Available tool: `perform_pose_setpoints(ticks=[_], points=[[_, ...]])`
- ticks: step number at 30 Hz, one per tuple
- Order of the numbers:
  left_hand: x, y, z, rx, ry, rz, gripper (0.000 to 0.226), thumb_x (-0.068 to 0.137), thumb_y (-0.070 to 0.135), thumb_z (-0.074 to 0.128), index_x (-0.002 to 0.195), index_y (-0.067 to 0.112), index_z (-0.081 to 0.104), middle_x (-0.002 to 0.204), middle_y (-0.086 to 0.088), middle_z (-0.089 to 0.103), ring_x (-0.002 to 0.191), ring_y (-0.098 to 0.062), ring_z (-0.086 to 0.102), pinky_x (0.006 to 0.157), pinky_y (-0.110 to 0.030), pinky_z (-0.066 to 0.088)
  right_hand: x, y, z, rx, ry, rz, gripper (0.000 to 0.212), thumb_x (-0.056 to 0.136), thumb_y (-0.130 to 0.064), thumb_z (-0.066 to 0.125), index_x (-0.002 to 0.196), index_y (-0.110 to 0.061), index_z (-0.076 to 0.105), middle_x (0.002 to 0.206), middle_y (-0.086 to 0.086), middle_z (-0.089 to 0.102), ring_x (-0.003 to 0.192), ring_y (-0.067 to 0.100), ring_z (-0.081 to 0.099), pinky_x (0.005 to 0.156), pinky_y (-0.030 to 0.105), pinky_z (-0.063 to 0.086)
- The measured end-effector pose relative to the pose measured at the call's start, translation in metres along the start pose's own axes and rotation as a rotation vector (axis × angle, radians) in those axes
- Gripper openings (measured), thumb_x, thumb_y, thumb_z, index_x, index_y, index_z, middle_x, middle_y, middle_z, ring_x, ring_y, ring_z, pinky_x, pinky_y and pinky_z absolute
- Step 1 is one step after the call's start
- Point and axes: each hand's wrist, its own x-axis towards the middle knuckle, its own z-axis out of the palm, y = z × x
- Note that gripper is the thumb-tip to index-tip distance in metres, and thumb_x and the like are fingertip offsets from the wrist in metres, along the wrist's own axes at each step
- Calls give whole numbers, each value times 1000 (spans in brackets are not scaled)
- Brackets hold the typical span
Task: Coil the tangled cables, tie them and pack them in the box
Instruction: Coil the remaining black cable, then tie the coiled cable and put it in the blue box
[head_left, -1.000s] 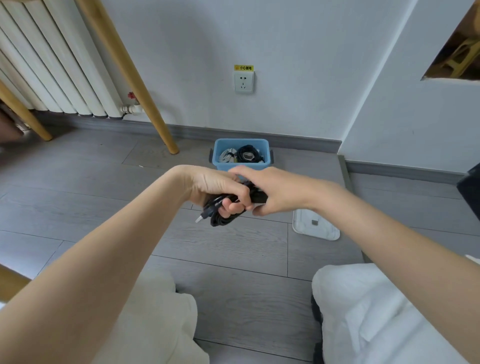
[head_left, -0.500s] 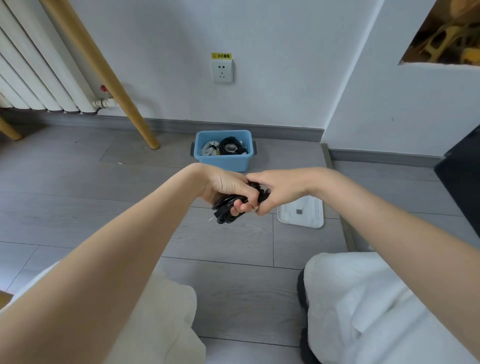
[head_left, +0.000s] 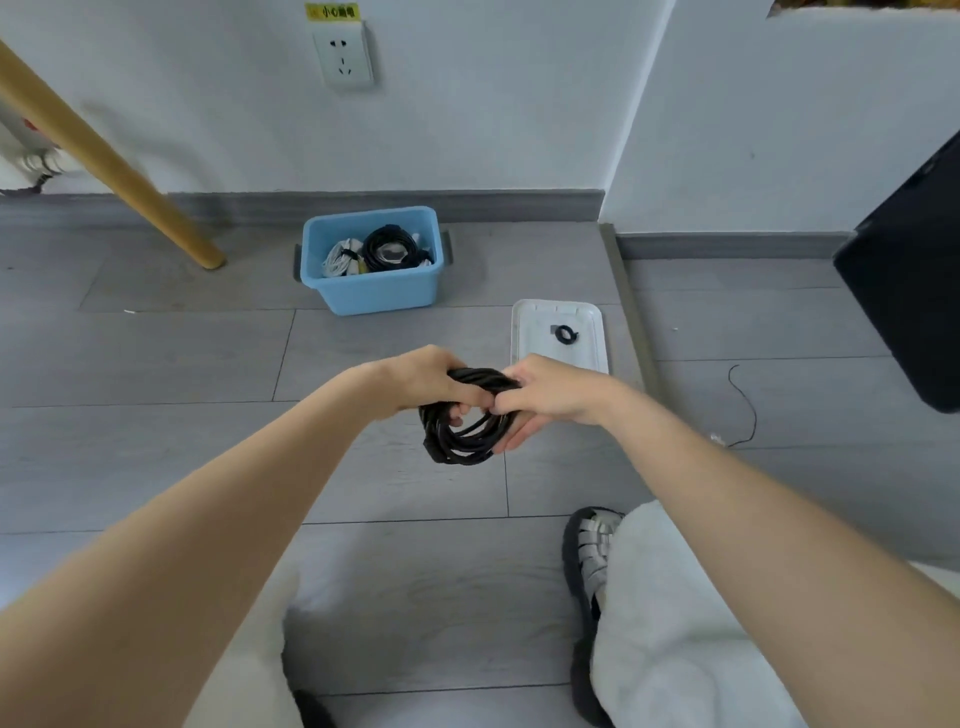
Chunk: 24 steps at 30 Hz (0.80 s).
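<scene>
One blue box (head_left: 379, 291) stands on the grey floor (head_left: 156, 441) at the wall's skirting. It holds two coiled cables: one black (head_left: 389, 249), one white (head_left: 337, 258). One white lid (head_left: 587, 317) lies nearer, carrying one small black tie (head_left: 564, 334). One black cable coil (head_left: 462, 436) hangs above the floor, gripped by the left hand (head_left: 426, 382) and right hand (head_left: 545, 397), each with fingers curled around its strands. One wall socket (head_left: 343, 54) carries a yellow label (head_left: 332, 11); its characters are not legible.

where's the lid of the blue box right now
In the head view, the white lid lies flat on the floor, right of and nearer than the blue box, just beyond the right hand, with a small black tie on it.
</scene>
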Motion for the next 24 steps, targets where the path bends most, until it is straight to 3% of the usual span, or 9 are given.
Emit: perform_pose_setpoints(ticks=[4, 7, 10, 13, 16, 20, 24], points=[[50, -26, -4, -287, -60, -91, 30, 92, 23, 58, 65, 11, 52, 47, 4, 48, 52, -11, 55, 64, -20, 48, 56, 22, -29, 44, -29, 57, 29, 91, -9, 54, 118, 2, 56, 103, 23, 68, 79, 31, 71, 67, 27, 57], [95, -47, -4, -454, 71, -196, 21, 94, 19, 54, 77, 7, 53, 42, 5, 45, 42, -8, 51, 59, -22, 48, 92, 38, -55, 75, 54, 129, 41, 88, -22, 64, 125, -6, 53, 110, 12, 65, 84, 24, 69, 65, 23, 56], [143, -71, -5, -506, 250, -300, 18, 94, 16, 55, 81, 3, 55, 39, 5, 46, 34, -7, 48, 59, -25, 48, 134, 65, -84, -278, 207, 250, 46, 87, -30, 64, 125, -7, 52, 125, 5, 52, 101, 23, 59, 62, 21, 49], [182, -85, 0, -476, 282, -349, 28, 93, 19, 56, 69, 6, 53, 49, -1, 48, 40, -10, 51, 61, -26, 48, 180, 93, -108, -605, 477, 309, 40, 93, -25, 51, 125, -1, 54, 141, 15, 36, 128, 33, 37, 94, 34, 40], [211, -95, 10, -449, 257, -348, 29, 92, 22, 58, 68, 6, 54, 45, 0, 51, 53, -17, 54, 73, -33, 50, 215, 117, -120, -597, 665, 417, 31, 94, -20, 48, 119, -3, 53, 144, 12, 23, 129, 33, 27, 96, 37, 35], [233, -105, 22, -420, 232, -340, 31, 91, 23, 59, 65, 6, 56, 37, 5, 52, 58, -20, 56, 86, -39, 51, 239, 142, -126, -659, 672, 509, 28, 90, -16, 48, 115, -5, 51, 141, 10, 31, 126, 32, 26, 97, 39, 29], [223, -106, 19, -460, 296, -330, 27, 90, 17, 61, 66, 5, 55, 42, 2, 53, 46, -14, 54, 68, -33, 52, 237, 134, -121, -775, 894, 321, 25, 84, 1, 47, 105, -1, 60, 122, 14, 51, 120, 32, 35, 100, 38, 27]])
